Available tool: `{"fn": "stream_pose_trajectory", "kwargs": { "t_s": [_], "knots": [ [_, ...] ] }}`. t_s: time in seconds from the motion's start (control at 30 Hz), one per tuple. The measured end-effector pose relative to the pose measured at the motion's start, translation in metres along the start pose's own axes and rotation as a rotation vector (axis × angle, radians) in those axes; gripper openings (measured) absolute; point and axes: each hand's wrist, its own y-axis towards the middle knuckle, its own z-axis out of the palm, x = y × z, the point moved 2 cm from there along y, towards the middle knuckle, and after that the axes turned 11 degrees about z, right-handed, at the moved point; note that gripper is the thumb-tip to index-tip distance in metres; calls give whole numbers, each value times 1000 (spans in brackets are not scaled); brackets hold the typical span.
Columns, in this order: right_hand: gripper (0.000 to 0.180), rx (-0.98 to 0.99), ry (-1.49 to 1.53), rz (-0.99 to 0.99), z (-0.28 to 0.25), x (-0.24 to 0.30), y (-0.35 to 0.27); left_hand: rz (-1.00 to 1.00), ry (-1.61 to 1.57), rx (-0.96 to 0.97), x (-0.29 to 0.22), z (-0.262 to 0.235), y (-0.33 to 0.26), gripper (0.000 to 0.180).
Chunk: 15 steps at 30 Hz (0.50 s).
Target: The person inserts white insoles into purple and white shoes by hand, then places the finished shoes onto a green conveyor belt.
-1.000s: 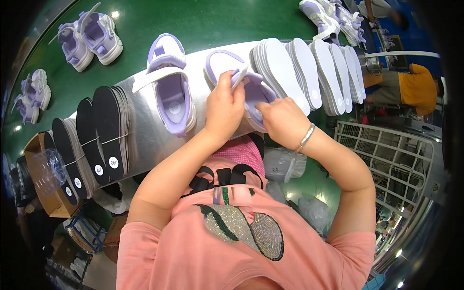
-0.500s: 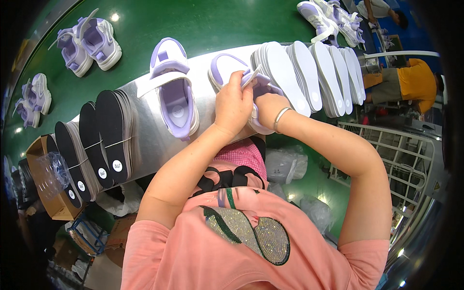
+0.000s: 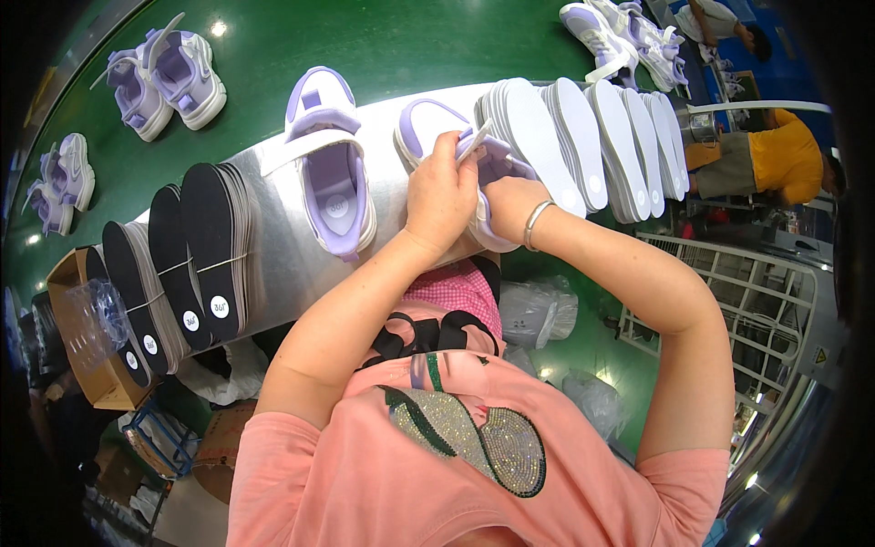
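Observation:
A white and lilac sneaker [image 3: 427,121] sits on the metal shelf in front of me, its toe pointing away. My left hand [image 3: 441,199] is closed on its upper near the raised strap [image 3: 475,139]. My right hand [image 3: 512,206], with a bangle at the wrist, reaches into the shoe's opening, where the fingers are hidden. To the left stands the matching sneaker [image 3: 330,169], its strap folded out to the left and a pale lilac insole [image 3: 337,208] inside. Stacked white insoles [image 3: 524,137] lie close to the right of my hands.
Black insole stacks [image 3: 215,246], some banded, lie at the metal shelf's [image 3: 283,273] left end beside a cardboard box [image 3: 105,378]. Beyond is a green surface [image 3: 383,41] with sneaker pairs [image 3: 173,77]. At right stand a white wire rack [image 3: 738,292] and a person in yellow [image 3: 788,155].
Both hands stay at the same sneaker, the right one still inside it. Only a slight shift of the whole view shows.

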Motion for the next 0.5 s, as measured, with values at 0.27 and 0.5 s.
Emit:
{"fn": "stream_pose_trajectory", "kwargs": {
  "t_s": [0.27,0.5],
  "knots": [
    [21,-173,821,-287,-42,-43,-43,-79,-32,-21,-1,-8,-9,26],
    [31,-105,-34,-393,12,-35,-38,-105,-137,1,1,-2,2,28]
  ]
}}
